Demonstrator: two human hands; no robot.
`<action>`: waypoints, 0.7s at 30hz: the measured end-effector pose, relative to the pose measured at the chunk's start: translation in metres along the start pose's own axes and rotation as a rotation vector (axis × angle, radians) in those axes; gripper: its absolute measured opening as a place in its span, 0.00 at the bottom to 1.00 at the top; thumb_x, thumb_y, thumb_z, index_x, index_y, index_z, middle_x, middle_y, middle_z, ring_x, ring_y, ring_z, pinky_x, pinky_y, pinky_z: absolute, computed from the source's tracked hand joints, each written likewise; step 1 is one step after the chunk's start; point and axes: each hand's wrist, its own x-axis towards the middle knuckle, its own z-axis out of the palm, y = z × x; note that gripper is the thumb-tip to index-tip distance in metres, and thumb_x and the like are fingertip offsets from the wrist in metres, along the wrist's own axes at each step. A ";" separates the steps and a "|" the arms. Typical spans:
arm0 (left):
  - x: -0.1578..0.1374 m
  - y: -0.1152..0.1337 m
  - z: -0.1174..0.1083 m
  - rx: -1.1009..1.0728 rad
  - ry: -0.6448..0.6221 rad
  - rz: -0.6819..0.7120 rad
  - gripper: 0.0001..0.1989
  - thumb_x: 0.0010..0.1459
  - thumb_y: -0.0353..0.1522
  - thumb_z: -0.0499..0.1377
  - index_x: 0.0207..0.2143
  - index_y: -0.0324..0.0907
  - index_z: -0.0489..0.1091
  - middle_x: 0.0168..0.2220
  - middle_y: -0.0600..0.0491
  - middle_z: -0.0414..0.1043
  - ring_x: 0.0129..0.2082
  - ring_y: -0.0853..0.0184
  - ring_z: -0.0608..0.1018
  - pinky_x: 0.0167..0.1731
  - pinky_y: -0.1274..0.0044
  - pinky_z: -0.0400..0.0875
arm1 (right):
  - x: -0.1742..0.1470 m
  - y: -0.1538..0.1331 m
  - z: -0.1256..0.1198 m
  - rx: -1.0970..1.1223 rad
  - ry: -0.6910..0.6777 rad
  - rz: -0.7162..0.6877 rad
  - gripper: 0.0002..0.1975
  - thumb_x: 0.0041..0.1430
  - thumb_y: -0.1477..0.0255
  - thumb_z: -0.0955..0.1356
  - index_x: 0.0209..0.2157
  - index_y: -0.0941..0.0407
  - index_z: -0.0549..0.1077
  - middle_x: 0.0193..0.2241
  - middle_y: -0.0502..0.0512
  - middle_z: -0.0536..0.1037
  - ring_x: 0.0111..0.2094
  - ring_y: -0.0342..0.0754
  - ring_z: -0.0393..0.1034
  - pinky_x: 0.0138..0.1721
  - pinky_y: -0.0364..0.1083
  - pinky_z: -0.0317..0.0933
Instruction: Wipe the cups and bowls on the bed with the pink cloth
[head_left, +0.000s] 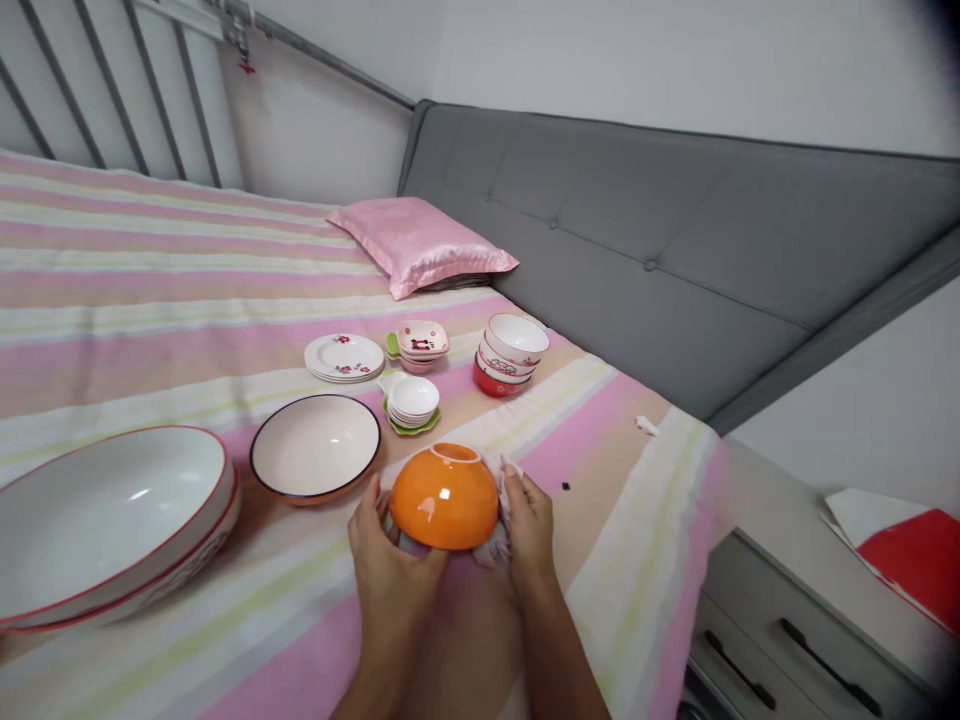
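Note:
An orange bowl is held upside down over the bed, its foot ring facing up. My left hand grips the bowl's left rim between thumb and fingers. On the right side, my right hand is closed on a pale cloth pressed against the bowl. Just beyond my left hand rests a cream bowl with a dark rim. Behind the orange bowl, several small white dishes are stacked on a green leaf-shaped dish.
Large red-rimmed bowls sit nested at the left. Farther back are stacked flowered plates, small pink dishes and a stack of bowls. A pink pillow lies by the grey headboard; a nightstand stands right.

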 end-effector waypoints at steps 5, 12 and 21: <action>0.003 0.016 0.000 -0.362 0.152 -0.379 0.35 0.38 0.29 0.66 0.50 0.41 0.56 0.50 0.41 0.62 0.46 0.60 0.75 0.43 0.66 0.73 | 0.000 0.003 -0.001 -0.108 0.006 -0.036 0.20 0.54 0.55 0.67 0.23 0.59 0.70 0.18 0.45 0.62 0.22 0.40 0.55 0.24 0.39 0.51; -0.004 0.029 -0.001 -0.607 -0.021 -0.559 0.23 0.42 0.30 0.66 0.42 0.40 0.64 0.45 0.45 0.72 0.46 0.60 0.75 0.50 0.66 0.67 | -0.002 0.002 -0.001 -0.095 0.004 -0.016 0.20 0.55 0.56 0.67 0.25 0.59 0.70 0.19 0.45 0.62 0.23 0.40 0.55 0.25 0.40 0.52; -0.005 0.044 -0.006 -0.890 -0.290 -0.465 0.31 0.45 0.33 0.65 0.54 0.43 0.65 0.48 0.46 0.73 0.45 0.61 0.76 0.42 0.75 0.72 | -0.002 0.003 0.001 0.059 0.026 0.033 0.20 0.52 0.55 0.68 0.30 0.61 0.74 0.21 0.49 0.70 0.23 0.41 0.62 0.25 0.40 0.58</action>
